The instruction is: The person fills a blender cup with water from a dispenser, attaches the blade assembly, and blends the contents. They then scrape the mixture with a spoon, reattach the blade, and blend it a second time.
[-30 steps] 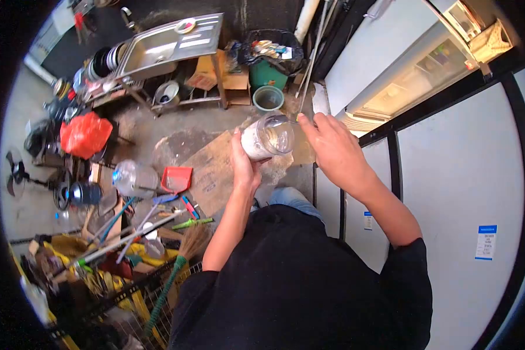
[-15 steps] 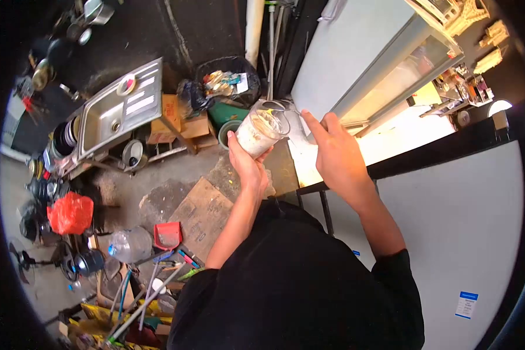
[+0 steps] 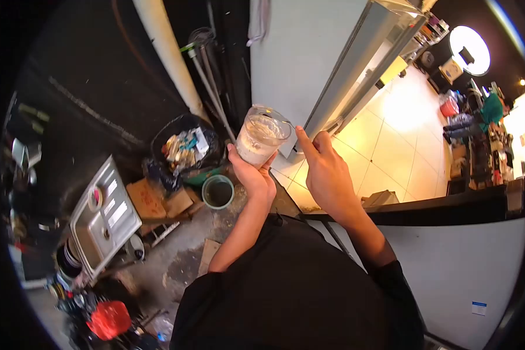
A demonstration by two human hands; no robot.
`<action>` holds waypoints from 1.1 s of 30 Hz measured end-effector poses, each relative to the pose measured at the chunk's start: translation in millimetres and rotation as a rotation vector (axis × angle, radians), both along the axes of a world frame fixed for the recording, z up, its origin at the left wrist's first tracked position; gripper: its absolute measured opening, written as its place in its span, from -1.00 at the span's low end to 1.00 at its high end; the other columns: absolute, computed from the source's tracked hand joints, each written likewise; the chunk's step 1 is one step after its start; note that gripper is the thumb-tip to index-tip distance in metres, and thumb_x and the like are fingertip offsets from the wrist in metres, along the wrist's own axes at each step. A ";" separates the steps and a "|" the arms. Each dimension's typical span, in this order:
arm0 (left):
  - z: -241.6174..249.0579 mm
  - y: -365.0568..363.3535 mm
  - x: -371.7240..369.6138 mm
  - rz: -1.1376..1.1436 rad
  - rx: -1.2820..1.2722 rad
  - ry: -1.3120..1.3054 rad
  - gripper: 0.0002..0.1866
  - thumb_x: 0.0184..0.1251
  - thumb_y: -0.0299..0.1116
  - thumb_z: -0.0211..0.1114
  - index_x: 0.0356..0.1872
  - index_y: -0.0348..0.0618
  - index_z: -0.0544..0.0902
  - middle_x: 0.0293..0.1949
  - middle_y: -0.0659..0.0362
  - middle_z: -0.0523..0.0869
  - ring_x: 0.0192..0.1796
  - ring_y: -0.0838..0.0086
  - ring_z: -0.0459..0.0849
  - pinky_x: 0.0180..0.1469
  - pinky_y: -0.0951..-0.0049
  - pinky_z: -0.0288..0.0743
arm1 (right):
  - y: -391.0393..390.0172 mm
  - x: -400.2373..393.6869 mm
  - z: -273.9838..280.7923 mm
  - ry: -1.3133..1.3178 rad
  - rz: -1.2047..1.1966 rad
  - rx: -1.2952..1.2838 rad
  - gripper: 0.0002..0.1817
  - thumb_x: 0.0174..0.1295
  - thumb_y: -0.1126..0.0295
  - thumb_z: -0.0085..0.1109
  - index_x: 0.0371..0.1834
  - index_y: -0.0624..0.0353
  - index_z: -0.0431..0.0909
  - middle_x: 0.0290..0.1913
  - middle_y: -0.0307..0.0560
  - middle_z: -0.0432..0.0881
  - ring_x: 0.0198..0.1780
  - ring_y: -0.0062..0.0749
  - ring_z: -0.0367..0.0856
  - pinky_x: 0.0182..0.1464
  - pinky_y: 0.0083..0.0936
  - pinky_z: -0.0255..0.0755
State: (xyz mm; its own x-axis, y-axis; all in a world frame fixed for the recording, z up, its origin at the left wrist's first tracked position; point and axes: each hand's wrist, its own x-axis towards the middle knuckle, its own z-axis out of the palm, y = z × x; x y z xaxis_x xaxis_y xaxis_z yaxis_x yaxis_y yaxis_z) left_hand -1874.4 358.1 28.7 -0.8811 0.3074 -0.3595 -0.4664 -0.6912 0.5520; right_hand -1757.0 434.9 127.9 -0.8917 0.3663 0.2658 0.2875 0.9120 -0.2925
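Observation:
A clear glass jar (image 3: 261, 135) with pale, creamy contents is tilted slightly in front of my body. My left hand (image 3: 255, 175) is wrapped round its lower part from below. My right hand (image 3: 328, 170) is just right of the jar, with the index finger out along a thin utensil (image 3: 293, 126) whose tip reaches toward the jar's mouth. How much of the utensil lies inside the jar cannot be made out.
A steel sink (image 3: 105, 216) stands at the left, near a black-lined bin (image 3: 186, 143) full of rubbish and a green bucket (image 3: 218, 192). A red bag (image 3: 109, 319) lies lower left. A person (image 3: 490, 111) is far right, beyond a doorway.
The view has turned to the right, so the sink and bin sit further left and lower, and more tiled floor shows. Both hands keep their hold, with the jar in the left.

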 end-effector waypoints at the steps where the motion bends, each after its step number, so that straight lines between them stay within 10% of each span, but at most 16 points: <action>1: 3.1 11.4 -11.7 -0.013 0.002 -0.005 -0.38 0.54 0.24 -0.11 0.22 -0.08 0.50 0.08 0.18 0.70 0.02 0.35 0.74 -0.12 0.32 0.74 | 6.2 -8.5 1.0 -0.001 -0.026 -0.001 -0.23 0.02 0.72 0.11 0.45 0.27 0.34 -0.06 0.10 0.39 -0.21 -0.01 0.63 -0.21 -0.22 0.58; 24: 41.9 224.4 -31.5 -0.913 0.187 0.185 -0.41 0.55 0.21 -0.06 0.21 -0.10 0.48 0.15 0.20 0.63 0.17 0.47 0.65 0.09 0.39 0.64 | 106.8 24.5 88.4 0.211 -0.825 0.042 -0.39 0.09 0.77 0.02 0.29 0.23 0.53 -0.22 0.14 0.49 -0.29 0.12 0.57 -0.17 -0.15 0.48; 33: 25.0 350.1 0.7 -1.250 0.186 0.066 -0.35 0.50 0.27 -0.05 0.26 -0.08 0.47 0.20 0.12 0.60 0.24 0.33 0.63 0.17 0.19 0.64 | 209.8 74.7 92.4 0.417 -0.881 -0.222 -0.60 0.15 0.73 0.03 0.05 0.32 0.67 -0.40 0.05 0.44 -0.47 -0.27 0.40 -0.37 -0.41 0.25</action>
State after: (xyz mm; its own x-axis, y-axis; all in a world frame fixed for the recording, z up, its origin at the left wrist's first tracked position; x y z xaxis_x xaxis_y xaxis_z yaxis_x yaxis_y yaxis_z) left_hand -1873.8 708.2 53.7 0.0319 0.9816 -0.1884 -0.8306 0.1309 0.5412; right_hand -1682.3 644.6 220.3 -0.1292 0.9311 0.3412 0.6705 0.3356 -0.6617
